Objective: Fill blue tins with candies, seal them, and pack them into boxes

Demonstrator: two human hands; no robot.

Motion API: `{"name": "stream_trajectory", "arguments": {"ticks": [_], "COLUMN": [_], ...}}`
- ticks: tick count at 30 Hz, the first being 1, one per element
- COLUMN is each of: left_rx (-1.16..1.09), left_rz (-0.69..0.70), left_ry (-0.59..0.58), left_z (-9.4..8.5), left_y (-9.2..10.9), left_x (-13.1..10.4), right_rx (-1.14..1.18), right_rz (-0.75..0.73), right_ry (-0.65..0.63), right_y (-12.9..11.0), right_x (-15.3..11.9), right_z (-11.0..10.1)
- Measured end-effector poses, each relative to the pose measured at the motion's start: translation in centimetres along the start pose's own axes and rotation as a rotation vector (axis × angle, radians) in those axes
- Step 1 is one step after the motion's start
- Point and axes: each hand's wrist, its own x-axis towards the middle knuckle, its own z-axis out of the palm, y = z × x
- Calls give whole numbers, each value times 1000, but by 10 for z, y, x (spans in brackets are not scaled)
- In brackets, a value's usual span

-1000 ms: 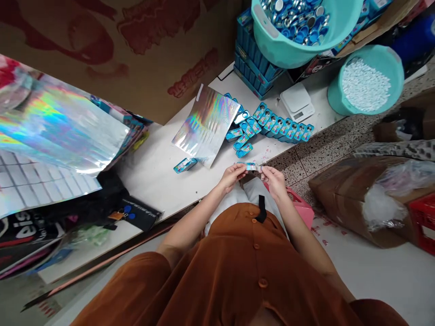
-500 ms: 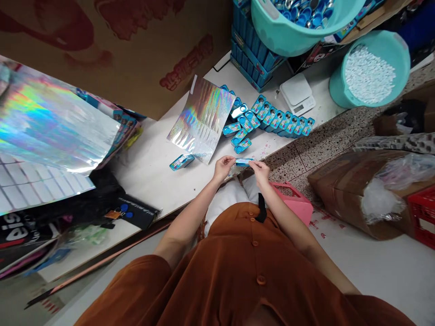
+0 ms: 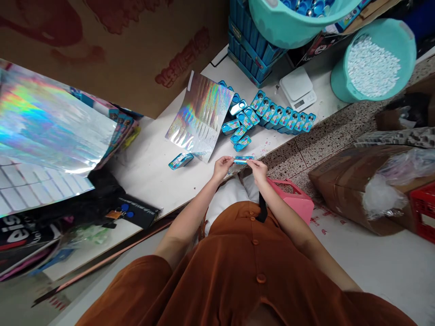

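Note:
Between my hands, at the table's front edge, is a small blue box (image 3: 244,159) with a pale strip along it. My left hand (image 3: 222,168) pinches its left end, and my right hand (image 3: 258,170) pinches the right end with thumb and fingers. Beyond them several similar blue boxes (image 3: 242,143) with round openings lie grouped, and more stand in a slanting row (image 3: 278,117). A shiny holographic sticker sheet (image 3: 200,120) lies left of the group. One blue box (image 3: 181,160) sits apart, left of my left hand.
A white scale (image 3: 296,84) stands behind the row. Past it are a turquoise bucket of white pieces (image 3: 338,79) and a turquoise basin (image 3: 288,31). A large carton (image 3: 136,54) borders the back left. On the floor at right are a pink stool (image 3: 295,203) and a cardboard box (image 3: 343,181).
Both hands still hold the blue box at its ends. The box has tilted slightly, showing more blue beyond the pale strip, and the right hand has shifted slightly left. The camera view moved a little.

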Motion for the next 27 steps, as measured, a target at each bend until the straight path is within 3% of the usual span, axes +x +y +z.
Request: {"name": "stream_trajectory", "arguments": {"ticks": [13,19,27], "left_rx": [-74,-58,-42], "left_rz": [-60,-51,-97], "left_ry": [15,18,49], "left_z": [0,2,8], "left_y": [-9,-11,-17], "left_x": [4,8,12], "right_rx": [-110,-265,-414], "right_rz": [-54,-80,-239], "right_ry": [2,8,116], "right_y": [-5,-6,-14], "right_x": [1,0,-8], "right_z": [0,1,4]}}
